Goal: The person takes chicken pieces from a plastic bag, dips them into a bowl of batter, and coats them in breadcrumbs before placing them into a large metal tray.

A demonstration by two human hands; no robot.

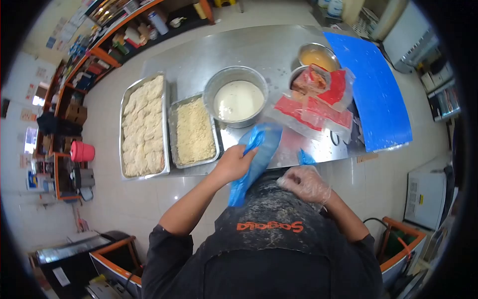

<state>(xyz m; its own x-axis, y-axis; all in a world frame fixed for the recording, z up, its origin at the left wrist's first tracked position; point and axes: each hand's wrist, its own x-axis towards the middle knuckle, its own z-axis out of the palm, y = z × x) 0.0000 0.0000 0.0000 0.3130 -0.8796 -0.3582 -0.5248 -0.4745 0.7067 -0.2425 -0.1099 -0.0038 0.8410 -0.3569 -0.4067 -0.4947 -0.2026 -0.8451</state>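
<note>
Above the dark apron and just off the tabletop's near edge [194, 173], the left hand [235, 163] grips a blue plastic bag [264, 149], while the gloved right hand [304, 185] curls, fingers together, beside it

Bakery kitchen, steel worktable [194, 57], dough tray [143, 127], batter bowl [236, 97]

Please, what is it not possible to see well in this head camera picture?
All in the head view:
- Inside of the blue plastic in the left hand: hidden by its folds.
- Fingertips of the gloved right hand: partly hidden, because the fingers curl.
- Pot's bottom: covered by the white liquid.
- Print on the wall papers: too small.
- Room's corners: cut off by the dark round border.
</note>
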